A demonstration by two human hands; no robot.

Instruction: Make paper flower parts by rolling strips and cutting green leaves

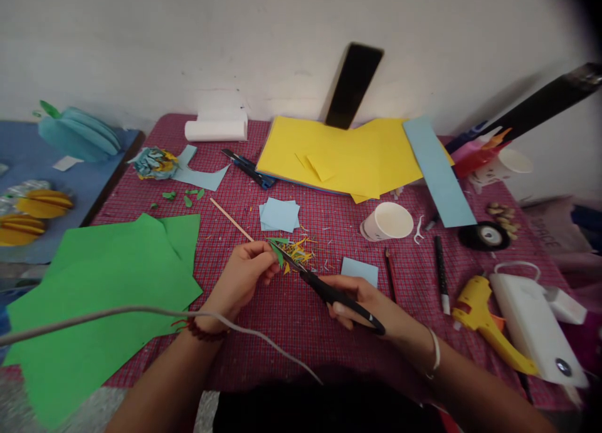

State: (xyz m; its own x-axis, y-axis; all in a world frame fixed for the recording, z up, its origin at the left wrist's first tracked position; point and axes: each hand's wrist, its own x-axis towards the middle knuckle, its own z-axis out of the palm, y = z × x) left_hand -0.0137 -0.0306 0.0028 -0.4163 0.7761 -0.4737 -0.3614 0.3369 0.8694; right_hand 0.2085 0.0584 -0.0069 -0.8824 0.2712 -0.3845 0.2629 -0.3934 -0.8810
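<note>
My left hand (254, 265) pinches a small piece of green paper (278, 253) near the middle of the table. Black-handled scissors (324, 289) are gripped in my right hand (360, 298), their blades pointing left and meeting the green paper. Beneath the blades lies a heap of yellow, white and green paper snippets (300, 252). A thin wooden stick (230, 219) runs diagonally up to the left from my left hand. Small light-blue paper squares (279, 214) are stacked just beyond the snippets, and another blue square (360, 270) sits beside my right hand.
Green sheets (117, 276) cover the left side, crossed by a grey cable (141, 309). Yellow paper (329, 151) and an upright phone (355, 85) are at the back. A paper cup (388, 221), yellow glue gun (486, 323) and white power strip (533, 326) stand right.
</note>
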